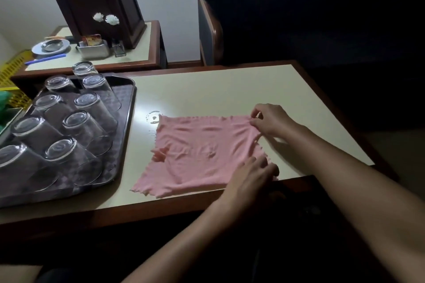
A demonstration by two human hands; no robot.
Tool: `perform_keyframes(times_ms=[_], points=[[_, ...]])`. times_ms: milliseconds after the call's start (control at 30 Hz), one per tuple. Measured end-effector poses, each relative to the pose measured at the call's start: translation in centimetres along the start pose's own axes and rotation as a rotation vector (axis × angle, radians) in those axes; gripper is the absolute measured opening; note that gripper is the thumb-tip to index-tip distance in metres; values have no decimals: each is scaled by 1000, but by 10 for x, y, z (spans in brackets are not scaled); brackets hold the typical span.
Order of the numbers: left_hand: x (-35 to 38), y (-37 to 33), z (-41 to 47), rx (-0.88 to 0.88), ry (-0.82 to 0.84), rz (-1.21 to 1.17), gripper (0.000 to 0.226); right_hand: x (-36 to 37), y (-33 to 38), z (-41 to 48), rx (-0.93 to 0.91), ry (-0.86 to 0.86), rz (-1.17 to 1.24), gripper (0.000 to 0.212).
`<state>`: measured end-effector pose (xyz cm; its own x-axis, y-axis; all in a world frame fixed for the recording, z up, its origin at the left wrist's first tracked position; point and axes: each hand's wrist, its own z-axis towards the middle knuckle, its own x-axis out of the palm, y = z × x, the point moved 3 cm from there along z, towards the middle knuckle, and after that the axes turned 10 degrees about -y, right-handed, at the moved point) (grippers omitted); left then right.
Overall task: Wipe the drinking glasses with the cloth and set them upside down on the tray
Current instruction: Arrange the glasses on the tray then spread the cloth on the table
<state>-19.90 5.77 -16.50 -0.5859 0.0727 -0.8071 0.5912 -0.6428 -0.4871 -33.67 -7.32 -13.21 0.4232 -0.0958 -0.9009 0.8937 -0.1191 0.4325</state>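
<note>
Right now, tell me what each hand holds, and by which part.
The right hand pinches the pink cloth at its far right corner; the left hand lies on its near right corner, grip unclear.

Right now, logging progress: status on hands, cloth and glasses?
Right hand pinches cloth far corner; left hand on near corner, grip unclear. Glasses upside down on tray. Nothing blocking.

2 bare forearms reach in from the lower right toward the pink cloth (202, 156). The right hand (270, 119) is at the cloth's far right corner, palm down, thumb and fingers (257, 111) pinching the edge. The left hand (249, 176) lies back-up over the cloth's near right corner, fingers (264, 164) slightly bent on the fabric; whether they grip it cannot be told.
</note>
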Motion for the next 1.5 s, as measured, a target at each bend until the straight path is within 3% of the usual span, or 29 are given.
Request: perform_keyframes(times_ms=[100,200,267,400,500,600,667,733,800,833,933,967,1033,1100,1200,1267,1400,1500], points=[[8,-9,12,-84,71,101,28,-3,-2,2,46,3,32,13],[-12,-9,12,-182,26,15,12,-13,-2,5,138,-20,203,7],[-39,-11,1,-321,-93,-187,7,-22,6,9,149,-19,351,4],[-112,1,-39,-677,-546,-610,5,-33,54,16,67,20,570,11],[-148,30,-79,-829,-726,-620,4,-21,104,25,44,51,674,9],[-152,59,-114,-986,-763,-563,11,13,155,34,39,121,706,10],[-152,75,-134,-1062,-757,-450,13,41,184,32,39,175,690,11],[-153,88,-151,-1092,-718,-235,14,69,206,24,51,286,669,26],[-153,92,-160,-1052,-648,-29,21,92,217,16,26,395,582,45],[-151,92,-163,-998,-638,48,26,95,219,13,-14,365,512,46],[-154,96,-157,-685,-630,129,30,70,207,-8,-226,41,317,28],[-153,100,-153,-534,-566,117,32,57,199,-23,-322,9,287,22],[-148,112,-146,-271,-323,145,47,38,173,-64,-502,158,222,23],[-141,129,-147,-150,-67,244,57,34,135,-100,-599,331,132,32],[-146,139,-144,-162,49,193,39,43,85,-124,-707,343,89,17],[-156,134,-132,-198,96,129,31,41,71,-126,-684,273,158,8],[-186,121,-104,-383,75,-22,21,13,78,-111,-389,283,408,6],[-208,138,-69,-634,-30,-176,24,5,92,-80,-224,153,534,9]])
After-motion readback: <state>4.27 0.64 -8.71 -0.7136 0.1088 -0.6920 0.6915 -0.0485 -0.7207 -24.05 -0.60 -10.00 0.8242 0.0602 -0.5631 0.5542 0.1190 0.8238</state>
